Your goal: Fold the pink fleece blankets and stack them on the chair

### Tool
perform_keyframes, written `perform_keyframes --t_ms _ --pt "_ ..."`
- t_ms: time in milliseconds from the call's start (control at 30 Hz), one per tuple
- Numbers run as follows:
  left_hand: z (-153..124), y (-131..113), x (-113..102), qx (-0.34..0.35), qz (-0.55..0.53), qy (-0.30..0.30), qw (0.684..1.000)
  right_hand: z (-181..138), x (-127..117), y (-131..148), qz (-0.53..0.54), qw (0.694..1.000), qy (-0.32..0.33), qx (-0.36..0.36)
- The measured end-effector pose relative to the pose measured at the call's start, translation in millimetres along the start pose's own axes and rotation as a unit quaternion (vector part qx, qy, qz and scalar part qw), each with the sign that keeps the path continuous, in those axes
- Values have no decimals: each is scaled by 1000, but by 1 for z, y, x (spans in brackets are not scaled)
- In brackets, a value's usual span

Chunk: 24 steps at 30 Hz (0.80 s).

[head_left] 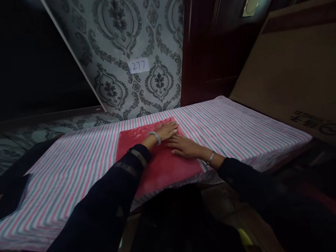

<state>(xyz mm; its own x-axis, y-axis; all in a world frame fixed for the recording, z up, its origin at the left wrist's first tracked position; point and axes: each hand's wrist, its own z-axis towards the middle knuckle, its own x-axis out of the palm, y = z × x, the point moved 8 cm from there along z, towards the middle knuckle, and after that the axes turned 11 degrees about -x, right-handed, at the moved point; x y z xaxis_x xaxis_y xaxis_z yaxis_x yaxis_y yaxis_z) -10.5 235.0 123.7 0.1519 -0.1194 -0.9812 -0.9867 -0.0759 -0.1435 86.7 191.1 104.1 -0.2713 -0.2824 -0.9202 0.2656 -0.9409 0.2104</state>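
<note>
A red, plush-looking cloth lies spread flat on a pink, grey and white striped cover. My left hand rests palm down on the upper part of the red cloth, a bracelet at its wrist. Just to its right, my right hand also presses flat on the cloth, fingers pointing left and close to the left fingertips. Both hands have their fingers stretched out and grip nothing. The cloth under the palms is hidden.
Behind the striped surface stands a patterned wall with a paper marked 277. A dark screen leans at the left. A dark red door and a large cardboard box stand at the right.
</note>
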Motion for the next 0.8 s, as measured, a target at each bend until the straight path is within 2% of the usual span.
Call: perform_keyframes --t_ms 100,200,367,500,633,700,800 --pt "22 -10 16 -13 16 9 1000 -4 9 -8 0 1000 4 14" --pt "30 -8 31 -14 11 4 1000 -10 17 -6 0 999 1 33" --pt "34 0 42 -1 -3 -2 1000 -33 29 25 26 1000 4 11" --pt "38 3 45 -6 2 -11 1000 -65 42 62 33 999 -10 -12" --pt "37 -1 44 -14 12 -10 1000 -95 55 92 40 999 3 -4" --pt "35 -5 41 -14 12 -6 1000 -106 55 101 49 999 11 1" --pt "27 -6 27 -2 10 -22 1000 -111 39 107 54 998 -2 8"
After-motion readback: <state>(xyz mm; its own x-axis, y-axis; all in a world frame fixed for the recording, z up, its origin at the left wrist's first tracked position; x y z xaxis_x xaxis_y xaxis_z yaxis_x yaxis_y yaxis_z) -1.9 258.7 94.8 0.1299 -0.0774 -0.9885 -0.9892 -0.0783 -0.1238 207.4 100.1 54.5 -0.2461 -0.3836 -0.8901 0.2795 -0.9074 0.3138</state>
